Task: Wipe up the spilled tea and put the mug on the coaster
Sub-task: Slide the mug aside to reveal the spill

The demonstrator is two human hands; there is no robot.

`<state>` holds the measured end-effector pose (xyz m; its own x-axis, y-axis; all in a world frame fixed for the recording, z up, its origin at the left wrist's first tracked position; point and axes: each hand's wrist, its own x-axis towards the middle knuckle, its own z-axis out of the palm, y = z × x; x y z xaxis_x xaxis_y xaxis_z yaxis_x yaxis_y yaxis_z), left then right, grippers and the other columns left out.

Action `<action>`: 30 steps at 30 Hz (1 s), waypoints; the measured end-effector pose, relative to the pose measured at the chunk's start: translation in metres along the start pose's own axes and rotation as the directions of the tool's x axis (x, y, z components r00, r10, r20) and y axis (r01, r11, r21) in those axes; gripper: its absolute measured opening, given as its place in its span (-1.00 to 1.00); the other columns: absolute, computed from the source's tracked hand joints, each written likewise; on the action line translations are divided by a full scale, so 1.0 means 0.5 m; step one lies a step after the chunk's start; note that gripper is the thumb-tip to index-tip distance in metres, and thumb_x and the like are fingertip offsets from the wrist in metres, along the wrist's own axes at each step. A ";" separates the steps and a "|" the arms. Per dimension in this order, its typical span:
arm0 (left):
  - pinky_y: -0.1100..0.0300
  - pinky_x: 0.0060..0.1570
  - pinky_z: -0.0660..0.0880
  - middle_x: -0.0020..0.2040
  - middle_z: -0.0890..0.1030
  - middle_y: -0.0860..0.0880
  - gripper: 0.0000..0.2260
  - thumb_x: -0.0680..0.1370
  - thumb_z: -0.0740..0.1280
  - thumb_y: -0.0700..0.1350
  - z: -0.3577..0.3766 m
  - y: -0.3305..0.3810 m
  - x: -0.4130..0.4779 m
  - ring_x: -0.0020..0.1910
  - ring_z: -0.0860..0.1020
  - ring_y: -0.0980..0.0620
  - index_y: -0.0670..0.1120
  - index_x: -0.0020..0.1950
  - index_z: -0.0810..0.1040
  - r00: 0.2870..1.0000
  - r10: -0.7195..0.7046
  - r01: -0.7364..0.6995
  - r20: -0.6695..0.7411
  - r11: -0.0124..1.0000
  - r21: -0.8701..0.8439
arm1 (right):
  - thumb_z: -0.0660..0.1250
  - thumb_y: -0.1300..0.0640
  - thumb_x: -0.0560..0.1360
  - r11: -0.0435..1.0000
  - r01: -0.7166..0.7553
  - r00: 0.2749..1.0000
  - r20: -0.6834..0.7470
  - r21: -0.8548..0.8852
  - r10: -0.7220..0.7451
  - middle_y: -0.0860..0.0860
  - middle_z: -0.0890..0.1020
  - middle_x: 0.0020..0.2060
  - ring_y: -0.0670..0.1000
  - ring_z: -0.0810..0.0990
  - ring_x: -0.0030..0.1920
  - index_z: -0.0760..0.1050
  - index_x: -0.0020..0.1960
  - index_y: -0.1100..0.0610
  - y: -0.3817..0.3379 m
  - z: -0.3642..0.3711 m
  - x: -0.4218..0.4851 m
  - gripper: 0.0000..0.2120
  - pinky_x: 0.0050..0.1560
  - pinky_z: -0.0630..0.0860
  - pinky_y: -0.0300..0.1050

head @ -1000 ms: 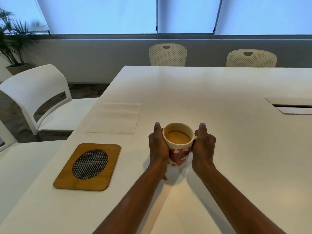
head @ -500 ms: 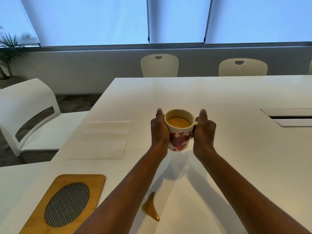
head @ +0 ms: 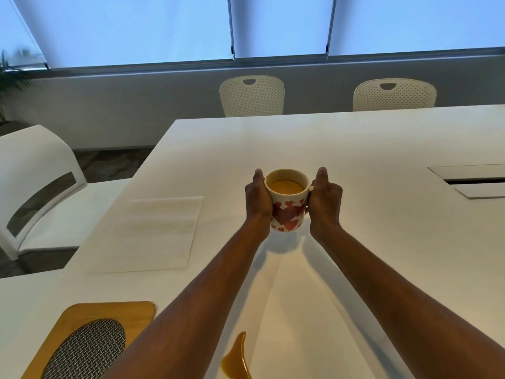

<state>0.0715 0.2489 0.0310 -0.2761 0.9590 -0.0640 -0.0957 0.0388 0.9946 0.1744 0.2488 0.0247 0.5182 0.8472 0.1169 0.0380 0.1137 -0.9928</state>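
Napkin [head: 147, 233] and coaster [head: 109, 310] lie left of the mug [head: 287, 214]; tea puddle [head: 236, 362] nearer.

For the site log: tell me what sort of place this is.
Likely an office meeting room: a large white table with a cable hatch, perforated chairs along its far side, and roller blinds over wide windows.

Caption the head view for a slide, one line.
Left hand and right hand hold a heart-print mug of tea over the table; a tea spill and the coaster lie nearer.
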 end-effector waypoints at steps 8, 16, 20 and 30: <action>0.22 -0.30 0.45 -0.26 0.60 0.13 -0.60 0.65 -0.01 0.12 0.003 -0.024 0.011 -0.25 0.58 0.11 0.08 -0.21 0.52 1.000 -0.006 0.006 0.002 1.000 -0.001 | 0.03 -0.12 0.65 1.000 -0.004 1.000 0.029 -0.026 0.005 -0.01 0.52 -0.47 -0.05 0.53 -0.40 0.37 -0.43 0.06 0.026 -0.001 0.006 -0.47 -0.18 0.51 -0.07; 0.23 -0.32 0.44 -0.27 0.60 0.13 -0.57 0.65 -0.02 0.12 0.003 -0.035 0.008 -0.25 0.59 0.10 0.08 -0.23 0.54 1.000 -0.006 0.006 0.009 1.000 0.005 | 0.05 -0.06 0.66 0.998 0.003 0.999 0.040 -0.055 -0.001 -0.01 0.51 -0.48 -0.07 0.50 -0.42 0.37 -0.43 0.07 0.039 -0.011 0.006 -0.49 -0.27 0.47 -0.18; 0.23 -0.31 0.44 -0.29 0.61 0.13 -0.55 0.65 -0.02 0.13 0.003 -0.038 0.008 -0.25 0.59 0.11 0.08 -0.25 0.54 1.000 0.009 -0.009 0.008 1.000 0.011 | 0.05 -0.06 0.66 0.998 0.001 0.999 0.042 -0.060 0.002 -0.02 0.51 -0.48 -0.08 0.50 -0.42 0.38 -0.42 0.06 0.041 -0.013 0.004 -0.50 -0.28 0.46 -0.20; 0.16 -0.19 0.48 -0.24 0.62 0.08 -0.57 0.64 -0.03 0.15 0.006 -0.055 0.016 -0.20 0.60 0.09 0.06 -0.21 0.55 0.999 -0.017 0.017 0.032 1.000 0.004 | 0.07 -0.05 0.66 0.998 -0.016 1.000 0.025 -0.065 0.018 -0.05 0.49 -0.52 -0.15 0.50 -0.51 0.36 -0.43 0.06 0.050 -0.018 0.005 -0.50 -0.37 0.42 -0.28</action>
<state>0.0748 0.2561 0.0035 -0.2436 0.9667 -0.0782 -0.0962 0.0561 0.9938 0.1846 0.2492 0.0001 0.4970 0.8620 0.0997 0.0849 0.0660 -0.9942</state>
